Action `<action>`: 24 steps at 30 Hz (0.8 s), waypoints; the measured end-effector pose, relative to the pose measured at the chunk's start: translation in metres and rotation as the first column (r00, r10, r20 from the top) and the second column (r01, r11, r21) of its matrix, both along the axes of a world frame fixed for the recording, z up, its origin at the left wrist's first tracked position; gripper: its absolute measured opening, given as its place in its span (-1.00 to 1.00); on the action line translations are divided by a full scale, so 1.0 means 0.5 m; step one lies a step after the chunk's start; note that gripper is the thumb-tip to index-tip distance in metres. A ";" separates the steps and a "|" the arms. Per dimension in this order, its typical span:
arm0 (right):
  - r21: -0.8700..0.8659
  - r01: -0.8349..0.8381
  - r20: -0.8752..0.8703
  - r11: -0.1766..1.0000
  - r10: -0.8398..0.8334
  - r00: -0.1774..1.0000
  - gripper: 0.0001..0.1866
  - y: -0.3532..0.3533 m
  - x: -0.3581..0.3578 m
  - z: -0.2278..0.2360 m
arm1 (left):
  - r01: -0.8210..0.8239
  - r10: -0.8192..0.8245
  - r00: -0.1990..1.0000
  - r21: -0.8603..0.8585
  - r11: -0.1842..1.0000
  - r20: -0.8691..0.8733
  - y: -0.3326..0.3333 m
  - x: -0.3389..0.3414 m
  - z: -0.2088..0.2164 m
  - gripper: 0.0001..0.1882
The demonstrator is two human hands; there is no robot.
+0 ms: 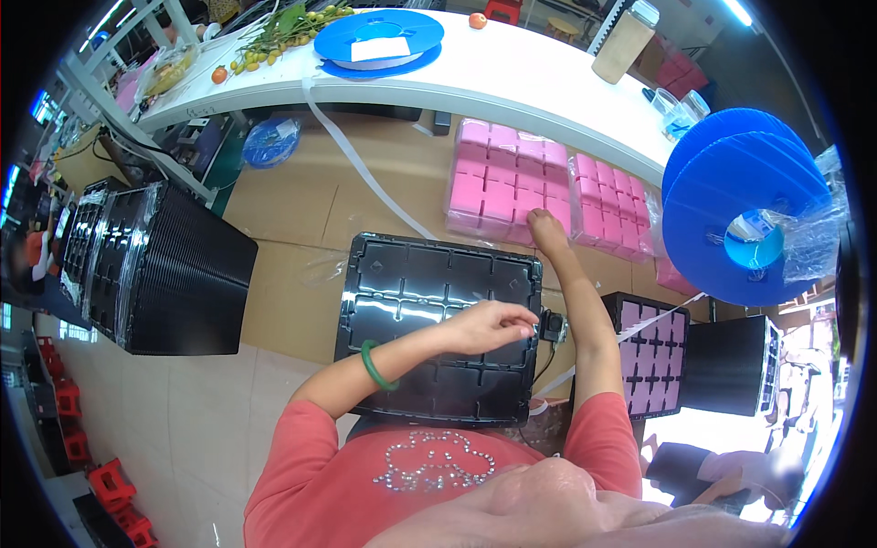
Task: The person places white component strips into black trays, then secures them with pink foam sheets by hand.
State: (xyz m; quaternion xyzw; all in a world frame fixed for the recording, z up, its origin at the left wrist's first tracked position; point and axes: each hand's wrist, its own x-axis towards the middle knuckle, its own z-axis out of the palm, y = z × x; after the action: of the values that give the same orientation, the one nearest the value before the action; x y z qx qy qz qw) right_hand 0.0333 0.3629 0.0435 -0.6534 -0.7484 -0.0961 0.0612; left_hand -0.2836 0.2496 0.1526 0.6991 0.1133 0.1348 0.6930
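"Two packs of pink blocks (pixel 508 173) lie beyond the black tray (pixel 425 279), toward its far right corner. How would they handle?"

"Light and soft, I'd judge, much like foam: easily dented, no strain to lift (though the clear wrapping (pixel 464 222) could be slippery). I'd take one block by opposite sides and squeeze gently."

"And the right hand (pixel 546 230)?"

"Just past the tray's far right corner, at the near edge of the left-hand pack. Its fingers bend down to the pink; I cannot tell whether that grip is clamped on a block or merely touching."

"The left hand (pixel 493 327)?"

"Above the tray's right half, fingers loosely curved and apart, with nothing visible in the grip. Whether it touches the tray, I can't say. That tray looks thin, glossy and fairly stiff; opposite rims would be the place to hold it."

"Farther out?"

"One big blue reel (pixel 699 196) to the tray's right; beyond the tray, a white worktop (pixel 521 68) carrying a flat blue spool (pixel 379 26)."
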 end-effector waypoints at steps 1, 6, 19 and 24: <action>0.007 -0.003 -0.008 1.000 0.003 1.000 -0.87 0.004 0.023 -0.010 | 0.012 -0.012 1.000 0.000 1.000 0.000 0.001 0.002 0.001 -0.60; -0.047 0.025 -0.168 0.999 -0.033 0.985 -0.85 0.024 0.022 0.000 | 0.010 -0.011 0.998 -0.022 1.000 -0.056 0.030 -0.020 -0.029 -0.61; 0.222 0.067 -0.447 0.973 0.041 0.894 -0.80 0.039 0.013 0.087 | -0.551 0.668 0.719 0.743 0.380 0.192 0.278 0.192 -0.098 -0.37; 0.201 0.105 -0.504 0.974 0.011 0.864 -0.75 0.048 -0.026 0.121 | -0.326 0.777 0.567 0.941 -0.095 0.275 0.420 0.255 -0.204 -0.47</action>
State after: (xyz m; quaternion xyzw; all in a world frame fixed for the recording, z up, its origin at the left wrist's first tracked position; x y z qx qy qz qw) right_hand 0.0202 0.3868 0.1041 -0.6629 -0.6750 -0.0073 0.3239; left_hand -0.1560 0.4597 0.0508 0.8477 0.4189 0.3209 -0.0535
